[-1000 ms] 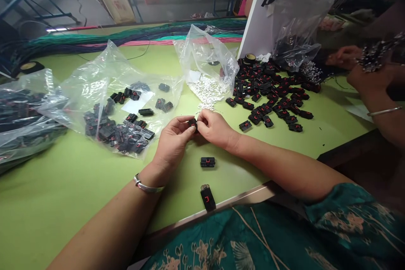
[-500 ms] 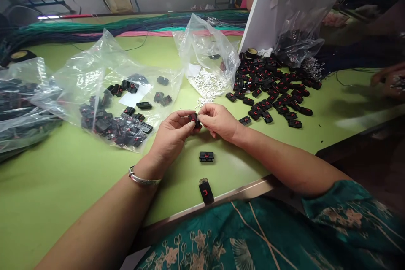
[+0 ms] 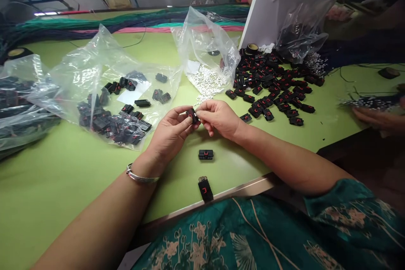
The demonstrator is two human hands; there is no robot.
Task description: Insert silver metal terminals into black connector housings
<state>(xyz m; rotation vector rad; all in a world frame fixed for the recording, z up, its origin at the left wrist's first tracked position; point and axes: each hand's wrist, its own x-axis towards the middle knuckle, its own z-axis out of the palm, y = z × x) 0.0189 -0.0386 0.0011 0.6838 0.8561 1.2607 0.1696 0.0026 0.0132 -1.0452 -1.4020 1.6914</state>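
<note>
Between thumb and fingers, my left hand (image 3: 172, 128) grips a black plastic connector housing (image 3: 191, 114) with a red clip. My right hand (image 3: 218, 119) is closed in a pinch at the housing's right side, where a small white plug (image 3: 195, 114) shows at the fingertips. Just beyond both hands lies a heap of small white plugs (image 3: 207, 83), spilling from a clear plastic bag (image 3: 193, 46). Nearer to me, a second connector housing (image 3: 206, 155) rests flat on the table. Another connector (image 3: 205, 189), with a pale end, lies at the table's front edge.
An open clear bag (image 3: 104, 59) of black connectors (image 3: 110, 124) is on the left. Many loose connectors (image 3: 278, 88) are piled at right, by a white panel (image 3: 253, 12). Bundled wires (image 3: 136, 21) run along the back. Another person's hand (image 3: 376, 120) is at far right, beside wire ends.
The held housing has turned slightly, and a white plug now shows at my right fingertips. The other person's hand at far right has moved nearer, with wire ends beside it. The view has shifted slightly.
</note>
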